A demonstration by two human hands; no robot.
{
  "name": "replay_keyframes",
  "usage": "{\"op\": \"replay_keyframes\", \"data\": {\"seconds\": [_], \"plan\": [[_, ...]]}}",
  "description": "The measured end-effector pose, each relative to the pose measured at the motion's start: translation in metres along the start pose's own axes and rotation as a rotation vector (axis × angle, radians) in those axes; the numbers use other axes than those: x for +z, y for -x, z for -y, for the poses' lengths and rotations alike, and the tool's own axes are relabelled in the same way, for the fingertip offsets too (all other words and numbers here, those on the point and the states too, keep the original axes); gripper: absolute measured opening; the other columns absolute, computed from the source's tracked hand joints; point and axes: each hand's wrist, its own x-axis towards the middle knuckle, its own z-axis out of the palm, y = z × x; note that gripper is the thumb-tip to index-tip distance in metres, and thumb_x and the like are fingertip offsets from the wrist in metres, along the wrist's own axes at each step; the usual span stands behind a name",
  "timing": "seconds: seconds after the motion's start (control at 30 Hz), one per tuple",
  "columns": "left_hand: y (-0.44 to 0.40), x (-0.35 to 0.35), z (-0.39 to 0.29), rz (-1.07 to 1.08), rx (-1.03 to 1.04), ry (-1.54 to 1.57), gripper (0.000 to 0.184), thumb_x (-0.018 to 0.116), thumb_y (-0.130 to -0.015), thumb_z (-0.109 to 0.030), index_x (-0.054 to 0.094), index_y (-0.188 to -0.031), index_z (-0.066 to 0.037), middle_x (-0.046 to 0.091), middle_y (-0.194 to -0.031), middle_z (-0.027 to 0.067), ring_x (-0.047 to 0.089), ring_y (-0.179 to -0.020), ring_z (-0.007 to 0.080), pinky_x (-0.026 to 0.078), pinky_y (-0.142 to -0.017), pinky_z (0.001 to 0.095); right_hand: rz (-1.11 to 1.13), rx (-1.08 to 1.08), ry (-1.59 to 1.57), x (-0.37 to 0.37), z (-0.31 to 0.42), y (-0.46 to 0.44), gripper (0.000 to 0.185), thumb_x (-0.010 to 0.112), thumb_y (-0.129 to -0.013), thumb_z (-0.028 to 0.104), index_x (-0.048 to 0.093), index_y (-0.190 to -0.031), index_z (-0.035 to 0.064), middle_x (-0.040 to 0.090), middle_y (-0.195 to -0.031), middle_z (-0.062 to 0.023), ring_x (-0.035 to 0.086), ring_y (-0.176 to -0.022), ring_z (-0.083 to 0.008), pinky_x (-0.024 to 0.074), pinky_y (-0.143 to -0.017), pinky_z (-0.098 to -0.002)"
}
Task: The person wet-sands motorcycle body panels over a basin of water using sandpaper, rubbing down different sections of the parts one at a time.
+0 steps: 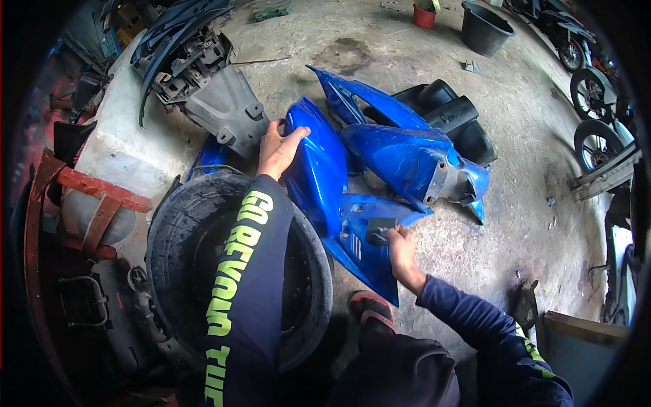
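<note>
Clasped glossy blue panel, centre of the frame, by upper edge in left hand; pinched dark block in right hand's grip. Looked light, stiff, slippery, crackable; favoured rim holds.

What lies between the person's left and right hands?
The head view shows the glossy blue panel the left hand holds, then a second blue panel, and the dark block in the right hand.

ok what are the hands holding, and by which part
The left hand holds a blue panel near its upper end; the right hand holds a small dark piece by its right side.
</note>
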Motion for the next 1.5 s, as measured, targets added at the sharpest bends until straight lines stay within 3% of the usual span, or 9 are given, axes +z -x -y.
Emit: {"op": "replay_keyframes", "data": {"seconds": [0.17,0.33,0.57,0.77,0.8,0.9,1.17,1.27,1.5], "plan": [[-0.002,0.005,0.011,0.06,-0.075,-0.081,0.083,0.071,-0.077,-0.052,0.047,-0.134,0.004,0.06,-0.125,0.026,0.059,-0.117,0.0329,0.043,-0.101,0.0396,0.015,-0.064,-0.047,-0.011,0.007,0.038,0.017,0.065,-0.079,0.014,0.055,-0.078,0.0011,0.055,-0.068,-0.0072,0.05,-0.067,-0.0157,0.0431,-0.065,-0.0366],[-0.008,0.012,0.023,0.072,-0.123,-0.284,0.091,0.069,-0.075,-0.054,0.044,-0.14,0.004,0.054,-0.134,0.0299,0.053,-0.126,0.0379,0.041,-0.105,0.042,0.123,-0.459,0.49,-0.02,0.044,0.071,0.02,0.067,-0.078,0.014,0.056,-0.084,-0.0021,0.056,-0.085,-0.0254,0.057,-0.077,-0.0423,0.0453,-0.066,-0.0458],[0.01,0.01,0.01,0.078,0.233,-0.46,0.084,0.078,-0.076,-0.031,0.038,-0.142,0.002,0.039,-0.142,0.0378,0.04,-0.133,0.0514,0.034,-0.113,0.0487,0.306,-0.824,0.754,-0.024,0.125,0.033,0.014,0.064,-0.074,0.011,0.055,-0.081,0.002,0.057,-0.083,-0.0169,0.061,-0.07,-0.0394,0.049,-0.064,-0.0485],[0.028,0.015,-0.012,0.074,0.63,-0.185,0.086,0.082,-0.066,-0.018,0.042,-0.139,0.002,0.051,-0.136,0.0266,0.052,-0.125,0.0397,0.04,-0.108,0.0447,0.612,-1.353,1.15,0.013,0.252,-0.014,0.021,0.062,-0.064,0.021,0.065,-0.075,0.0039,0.061,-0.076,-0.0137,0.062,-0.075,-0.0348,0.0496,-0.066,-0.0454],[0.048,-0.008,-0.051,0.311,0.235,0.069,0.073,0.082,-0.069,-0.016,0.05,-0.133,0.001,0.062,-0.125,0.017,0.059,-0.117,0.0273,0.044,-0.104,0.0376,0.668,-1.443,1.16,0.022,0.266,-0.021,0.021,0.062,-0.064,0.022,0.066,-0.076,0.0055,0.062,-0.075,-0.0129,0.062,-0.079,-0.0331,0.0488,-0.07,-0.0451],[0.05,-0.032,-0.044,0.323,0.173,0.558,0.046,0.072,-0.083,-0.011,0.056,-0.126,-0.001,0.066,-0.115,0.0073,0.062,-0.106,0.0175,0.048,-0.093,0.0305,0.646,-1.716,1.163,0.049,0.306,-0.036,0.022,0.065,-0.064,0.027,0.07,-0.077,0.0101,0.064,-0.072,-0.0114,0.061,-0.09,-0.0292,0.0455,-0.079,-0.0446],[0.098,-0.095,-0.035,-0.036,0.063,1.121,0.051,0.069,-0.094,-0.03,0.049,-0.132,-0.004,0.058,-0.128,0.0103,0.059,-0.116,0.024,0.05,-0.1,0.0432,0.411,-1.803,1.052,0.142,0.342,-0.018,0.023,0.063,-0.075,0.02,0.064,-0.093,0.0059,0.064,-0.098,-0.0136,0.059,-0.105,-0.0319,0.0449,-0.09,-0.0467],[0.113,-0.119,-0.014,-0.342,0.001,1.133,0.056,0.067,-0.094,-0.037,0.047,-0.133,-0.002,0.057,-0.13,0.0129,0.058,-0.117,0.0271,0.048,-0.103,0.0456,0.549,-1.543,0.921,0.17,0.323,0.004,0.028,0.062,-0.078,0.017,0.059,-0.101,0.0009,0.063,-0.106,-0.0193,0.061,-0.1,-0.0414,0.0499,-0.086,-0.0484],[0.156,-0.182,0.024,-0.532,-0.09,1.176,0.063,0.057,-0.098,-0.046,0.047,-0.139,0.001,0.056,-0.135,0.0146,0.057,-0.119,0.0277,0.046,-0.103,0.0441,0.659,-1.359,0.853,0.207,0.278,0.048,0.032,0.064,-0.084,0.021,0.057,-0.105,-0.0023,0.06,-0.107,-0.0271,0.06,-0.101,-0.045,0.0487,-0.089,-0.0491]]}}
